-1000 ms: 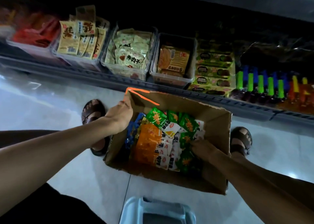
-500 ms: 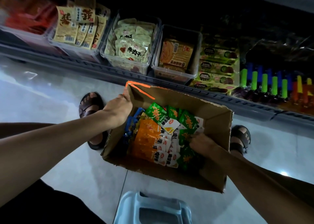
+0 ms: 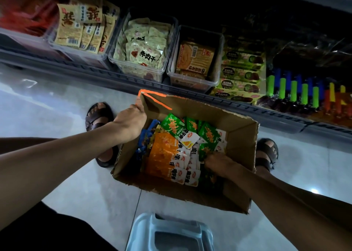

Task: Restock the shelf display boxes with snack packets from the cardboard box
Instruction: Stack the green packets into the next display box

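**Right hand digs into the green packets; nothing lifted yet**

Over the last second the right hand [image 3: 219, 163] has crept left through the green snack packets [image 3: 172, 126] in the cardboard box [image 3: 242, 142]. Its fingers are buried, so I cannot tell whether its grip has closed on a packet. The left hand [image 3: 130, 123] stays clamped on the box's left wall by the orange-taped corner.

Judgement: still picking.

The box sits on the floor between both sandalled feet, far wall near the shelf rail [image 3: 95, 73]. The path up and forward to the clear display tubs [image 3: 192, 79] looks open. A pale blue plastic container [image 3: 171, 229] crowds the near side.
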A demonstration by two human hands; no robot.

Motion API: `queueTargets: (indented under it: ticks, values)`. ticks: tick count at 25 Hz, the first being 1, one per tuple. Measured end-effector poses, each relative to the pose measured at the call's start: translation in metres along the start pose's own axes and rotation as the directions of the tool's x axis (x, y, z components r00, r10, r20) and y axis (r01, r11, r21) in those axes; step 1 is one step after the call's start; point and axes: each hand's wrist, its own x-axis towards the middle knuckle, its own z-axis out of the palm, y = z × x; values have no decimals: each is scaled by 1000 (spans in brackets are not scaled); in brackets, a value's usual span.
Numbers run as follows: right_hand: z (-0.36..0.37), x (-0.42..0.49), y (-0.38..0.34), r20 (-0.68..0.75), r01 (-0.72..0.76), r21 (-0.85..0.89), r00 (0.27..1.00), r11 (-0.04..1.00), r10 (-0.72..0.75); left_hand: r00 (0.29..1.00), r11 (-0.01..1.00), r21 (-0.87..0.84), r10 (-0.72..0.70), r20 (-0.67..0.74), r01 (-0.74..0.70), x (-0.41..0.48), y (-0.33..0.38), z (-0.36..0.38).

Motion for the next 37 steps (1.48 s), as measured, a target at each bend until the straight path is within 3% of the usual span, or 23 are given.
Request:
queueTargets:
  ticks: [6,9,11,14,15,17,19,21,25,30,34,35,37]
  values:
    - [-1,-1,-3,-36,-31,-21,999,999,30,996,991,110,71,61,-77,1,5,-4]
    - [-18,-9,0,-87,-23,92,996,995,31,994,992,111,46,97,-57,-5,7,-12]
    - [-46,-23,4,-157,-31,266,985,963,75,988,992,123,20,153,-39,-9,12,-23]
    - [-103,-55,16,-356,54,445,926,894,122,987,979,196,33,156,-63,-20,25,-49]
    - [-124,-70,20,-404,67,474,903,878,149,989,988,126,68,130,-85,-23,32,-62]
    - [-167,-102,30,-471,97,504,864,858,179,975,961,-222,193,109,-166,-31,47,-94]
    - [-208,-143,34,-514,82,521,825,850,236,927,767,-603,355,117,-218,-47,64,-134]
    - [-238,-180,37,-585,84,502,766,861,266,884,594,-773,458,96,-224,-72,75,-169]
    - [-266,-230,26,-655,140,517,700,845,284,845,556,-767,534,33,-322,-97,79,-200]
    - [-269,-235,17,-697,172,521,651,836,301,804,570,-787,570,171,-236,-101,91,-205]
    - [-275,-233,15,-686,213,544,670,811,284,783,602,-766,580,224,-227,-99,95,-201]
    - [-276,-234,17,-704,226,555,641,801,307,792,588,-778,574,209,-220,-98,94,-201]
    - [-275,-237,27,-731,203,612,514,765,448,811,543,-811,563,159,-218,-94,90,-203]
